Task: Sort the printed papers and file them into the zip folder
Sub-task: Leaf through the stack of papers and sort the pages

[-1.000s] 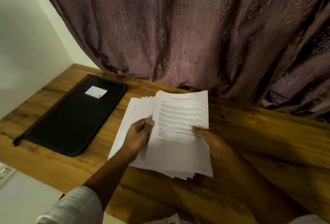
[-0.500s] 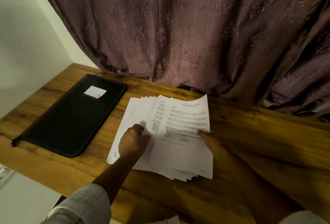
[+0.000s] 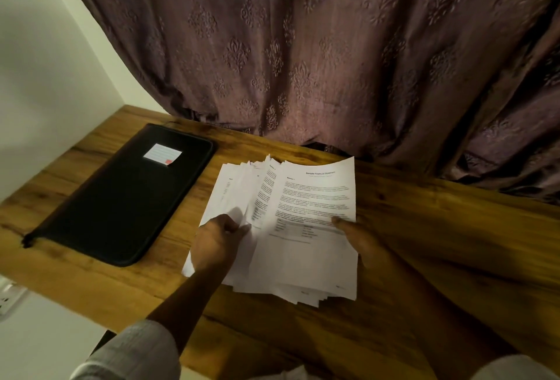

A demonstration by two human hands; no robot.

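Papers (image 3: 315, 197) fanned out at middle of desk (image 3: 454, 228). Left hand (image 3: 212, 243) at 8 o'clock of pile, fingers curled, pinches lower sheets. Right hand (image 3: 357, 237) at 4 o'clock, thumb on top sheet, pinches pile. Black zip folder (image 3: 121, 197) flat at 9 o'clock, apart.

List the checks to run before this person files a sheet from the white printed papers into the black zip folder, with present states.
1. Right hand grips the fanned stack of white printed papers: ok.
2. Left hand pinches the lower sheets: ok.
3. Top sheet heading legible, "Sample Financial Statement": ok.
4. Black rectangular zip folder open on the brown wooden desk: not ok, it lies closed.
5. Papers fully sorted: cannot tell.
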